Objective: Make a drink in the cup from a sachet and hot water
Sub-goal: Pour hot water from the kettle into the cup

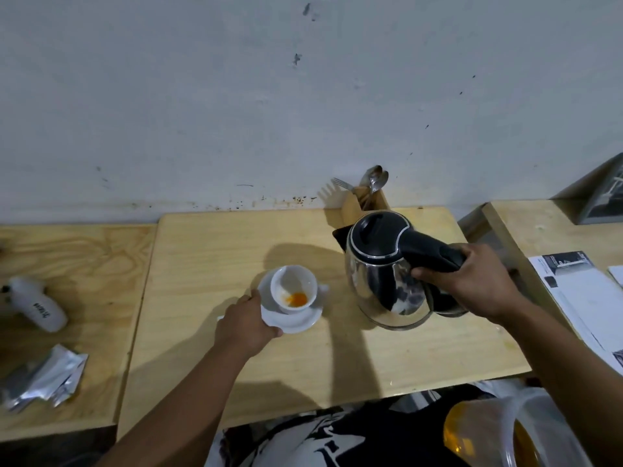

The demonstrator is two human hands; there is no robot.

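A white cup (292, 287) stands on a white saucer (296, 323) near the middle of the wooden table (236, 382). Orange powder lies in the bottom of the cup. My left hand (244, 326) grips the saucer's near-left rim. To the right, a steel kettle (384, 294) with a black lid is upright, its spout pointing toward the back left. My right hand (472, 284) is closed around its black handle. Whether the kettle rests on the table or is lifted I cannot tell. Several silver sachets (47, 379) lie on the left table.
A wooden holder (365, 203) with spoons and forks stands at the wall behind the kettle. A white bottle (37, 305) lies on the left table. Printed papers (586, 298) cover the right table. A plastic container (499, 433) with orange contents sits at the bottom right.
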